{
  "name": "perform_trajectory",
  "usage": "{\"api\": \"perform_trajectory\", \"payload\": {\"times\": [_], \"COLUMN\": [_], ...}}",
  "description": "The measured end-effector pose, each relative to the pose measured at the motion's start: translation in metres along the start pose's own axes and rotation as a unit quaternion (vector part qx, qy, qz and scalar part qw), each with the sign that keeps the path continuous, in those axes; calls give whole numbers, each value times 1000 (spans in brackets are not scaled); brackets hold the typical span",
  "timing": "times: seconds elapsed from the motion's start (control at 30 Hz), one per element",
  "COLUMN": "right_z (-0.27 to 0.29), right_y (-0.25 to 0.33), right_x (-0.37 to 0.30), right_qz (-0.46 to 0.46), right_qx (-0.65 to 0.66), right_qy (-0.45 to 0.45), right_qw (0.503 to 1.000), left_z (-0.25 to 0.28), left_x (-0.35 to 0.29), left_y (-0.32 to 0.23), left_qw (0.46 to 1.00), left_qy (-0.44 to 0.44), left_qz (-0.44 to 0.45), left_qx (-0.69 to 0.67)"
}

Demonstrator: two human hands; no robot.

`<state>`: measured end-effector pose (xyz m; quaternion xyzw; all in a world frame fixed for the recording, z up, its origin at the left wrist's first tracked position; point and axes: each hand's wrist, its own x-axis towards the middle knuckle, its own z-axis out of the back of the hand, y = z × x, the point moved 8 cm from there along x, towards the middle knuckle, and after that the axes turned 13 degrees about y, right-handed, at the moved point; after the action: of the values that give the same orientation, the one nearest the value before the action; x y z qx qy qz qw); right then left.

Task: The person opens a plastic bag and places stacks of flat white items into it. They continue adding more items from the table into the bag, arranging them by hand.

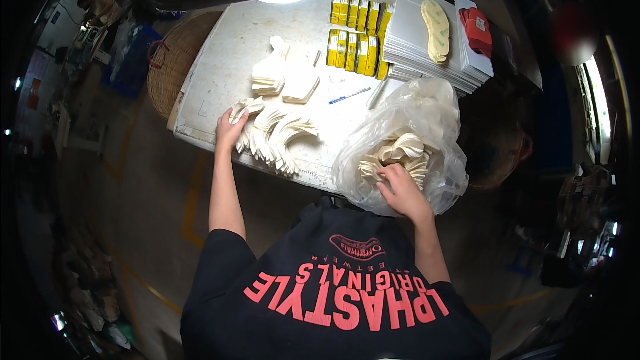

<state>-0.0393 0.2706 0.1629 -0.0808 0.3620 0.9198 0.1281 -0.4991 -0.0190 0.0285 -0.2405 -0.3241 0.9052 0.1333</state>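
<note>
My left hand [229, 131] is closed round the left end of a row of cream curved sheet pieces [270, 135], fanned in bundles along the table's near edge. My right hand [403, 195] reaches into the mouth of a clear plastic bag [437, 117]. Its thumb and fingers bend onto the left side of a bundle of similar cream pieces [368, 165] there, and the fingertips are partly hidden. Beyond the fanned row stand two neater stacks, a cream stack [267, 84] and another stack [301, 88] right of it.
A blue pen [349, 96] lies mid-table. Farther back are yellow-and-black small boxes [360, 52] in two rows. White sheets [408, 23] are piled at the right, with cream insole shapes [435, 30] and a red item [476, 31] on top. A wicker basket [170, 70] stands left of the table.
</note>
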Motion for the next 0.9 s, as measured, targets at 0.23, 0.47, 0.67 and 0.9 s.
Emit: {"api": "perform_trajectory", "payload": {"times": [0.23, 0.47, 0.67, 0.9], "right_z": [19, 15, -38, -68], "right_y": [22, 66, 36, 42], "right_x": [1, 35, 123, 140], "right_qz": [14, 112, -106, -175], "right_qx": [40, 460, 265, 50], "right_qy": [-8, 146, 18, -15], "right_qw": [999, 869, 958, 983], "left_z": [-21, -85, -105, -107], "left_x": [-39, -99, -105, -124], "left_y": [-10, -28, -28, -45], "left_qw": [977, 933, 935, 942], "left_qy": [110, 231, 167, 166], "left_qz": [-25, 34, -3, -58], "left_qx": [-182, -274, -314, -286]}}
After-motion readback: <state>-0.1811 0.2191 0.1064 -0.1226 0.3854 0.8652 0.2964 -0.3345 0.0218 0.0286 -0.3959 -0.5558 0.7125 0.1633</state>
